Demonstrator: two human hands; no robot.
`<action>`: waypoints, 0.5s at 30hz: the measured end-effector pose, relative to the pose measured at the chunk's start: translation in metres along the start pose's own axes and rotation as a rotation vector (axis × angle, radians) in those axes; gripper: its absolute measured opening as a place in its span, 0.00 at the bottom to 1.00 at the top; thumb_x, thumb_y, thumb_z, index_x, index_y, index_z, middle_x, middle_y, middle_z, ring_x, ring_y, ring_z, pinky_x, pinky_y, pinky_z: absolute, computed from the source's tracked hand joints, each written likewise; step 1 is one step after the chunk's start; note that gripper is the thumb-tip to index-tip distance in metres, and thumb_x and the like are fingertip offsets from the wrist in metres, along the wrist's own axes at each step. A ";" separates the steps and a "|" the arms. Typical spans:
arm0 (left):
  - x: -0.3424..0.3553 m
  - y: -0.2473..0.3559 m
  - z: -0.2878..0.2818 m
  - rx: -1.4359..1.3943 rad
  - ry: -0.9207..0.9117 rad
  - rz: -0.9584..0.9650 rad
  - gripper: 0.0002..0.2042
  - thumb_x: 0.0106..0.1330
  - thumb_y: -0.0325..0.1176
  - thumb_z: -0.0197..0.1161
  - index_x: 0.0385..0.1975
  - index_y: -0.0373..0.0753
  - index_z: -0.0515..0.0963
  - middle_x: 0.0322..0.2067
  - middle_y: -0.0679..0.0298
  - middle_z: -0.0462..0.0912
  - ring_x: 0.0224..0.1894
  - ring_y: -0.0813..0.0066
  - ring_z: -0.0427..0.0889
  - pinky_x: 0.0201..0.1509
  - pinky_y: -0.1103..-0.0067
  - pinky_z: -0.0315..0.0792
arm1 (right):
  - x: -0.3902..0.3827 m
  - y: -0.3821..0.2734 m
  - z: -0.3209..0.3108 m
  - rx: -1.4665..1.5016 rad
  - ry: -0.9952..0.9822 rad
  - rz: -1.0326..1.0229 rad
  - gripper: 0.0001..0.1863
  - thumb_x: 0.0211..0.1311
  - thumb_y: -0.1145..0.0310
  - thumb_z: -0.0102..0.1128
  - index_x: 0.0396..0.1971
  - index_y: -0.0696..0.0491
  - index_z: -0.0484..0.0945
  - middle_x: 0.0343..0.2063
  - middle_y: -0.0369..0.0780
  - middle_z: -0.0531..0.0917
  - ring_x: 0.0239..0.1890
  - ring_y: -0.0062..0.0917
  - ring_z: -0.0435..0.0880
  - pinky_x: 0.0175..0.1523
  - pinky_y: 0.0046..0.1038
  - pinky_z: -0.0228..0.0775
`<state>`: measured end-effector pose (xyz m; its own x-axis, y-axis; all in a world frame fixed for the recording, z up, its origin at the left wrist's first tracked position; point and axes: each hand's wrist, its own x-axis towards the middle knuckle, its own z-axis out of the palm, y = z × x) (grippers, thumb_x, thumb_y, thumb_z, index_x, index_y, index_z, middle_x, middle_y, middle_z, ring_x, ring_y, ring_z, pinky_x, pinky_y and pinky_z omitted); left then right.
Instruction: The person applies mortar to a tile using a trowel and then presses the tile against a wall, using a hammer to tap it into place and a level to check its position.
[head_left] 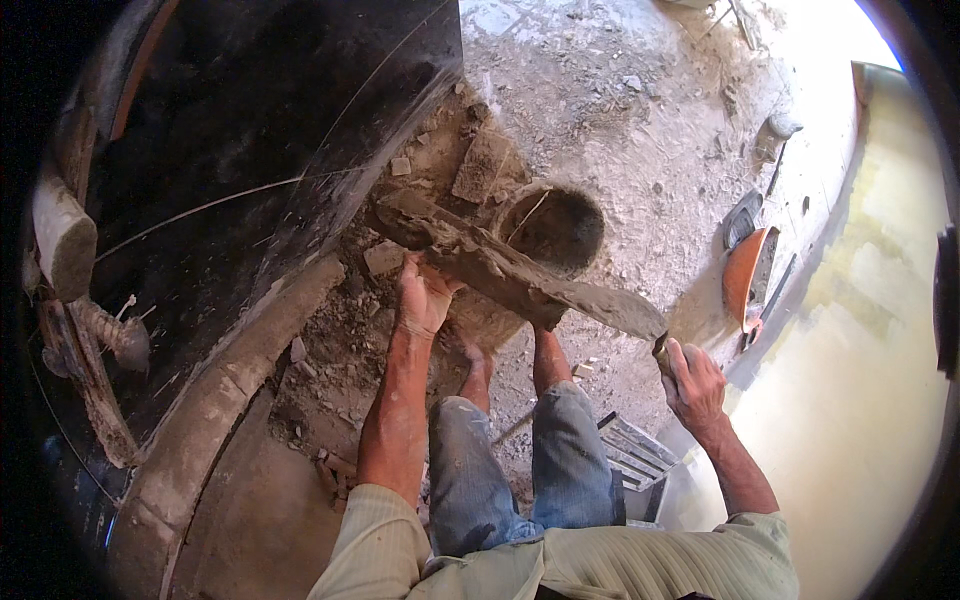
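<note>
A long, narrow board (470, 258), thickly coated with wet grey-brown mortar, slants across in front of my legs. My left hand (428, 293) grips it from the near side towards its left end, with the fingers partly hidden beneath. My right hand (697, 385) is closed round the short handle of a trowel (625, 308). Mortar covers the trowel's blade, which points left and meets or overlaps the board's right end; where one stops and the other starts is hard to make out.
A dark round bucket (552, 232) stands just beyond the board. Bricks (482, 166) and rubble lie near a black wall (250, 110) at left. An orange basin (748, 278) leans near the yellowish wall (850, 330) at right. A slatted metal frame (640, 452) is beside my leg.
</note>
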<state>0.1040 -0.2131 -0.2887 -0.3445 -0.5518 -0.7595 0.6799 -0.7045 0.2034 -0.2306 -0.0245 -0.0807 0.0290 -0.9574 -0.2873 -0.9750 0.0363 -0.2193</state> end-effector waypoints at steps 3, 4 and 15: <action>0.000 0.000 0.006 0.047 0.041 0.036 0.17 0.68 0.49 0.47 0.25 0.44 0.71 0.13 0.65 0.71 0.29 0.61 0.79 0.35 0.58 0.76 | -0.008 0.001 0.002 -0.017 0.005 0.009 0.33 0.37 0.75 0.67 0.51 0.56 0.70 0.35 0.44 0.75 0.34 0.36 0.77 0.35 0.33 0.69; 0.000 0.001 0.006 0.049 0.043 0.038 0.17 0.68 0.49 0.47 0.24 0.44 0.72 0.13 0.65 0.71 0.29 0.61 0.79 0.35 0.58 0.76 | -0.011 0.002 0.004 -0.022 0.007 0.029 0.33 0.36 0.75 0.67 0.51 0.57 0.70 0.35 0.44 0.75 0.34 0.37 0.77 0.35 0.33 0.69; -0.008 0.006 0.013 -0.047 0.163 0.076 0.16 0.69 0.48 0.47 0.26 0.43 0.70 0.17 0.67 0.73 0.25 0.63 0.78 0.34 0.60 0.77 | -0.043 0.020 0.021 0.001 0.045 0.159 0.30 0.38 0.73 0.67 0.48 0.54 0.70 0.34 0.43 0.74 0.32 0.35 0.77 0.32 0.34 0.69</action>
<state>0.1025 -0.2181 -0.2735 -0.1840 -0.5208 -0.8336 0.7307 -0.6397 0.2384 -0.2465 0.0231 -0.0919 -0.1355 -0.9514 -0.2766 -0.9664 0.1884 -0.1749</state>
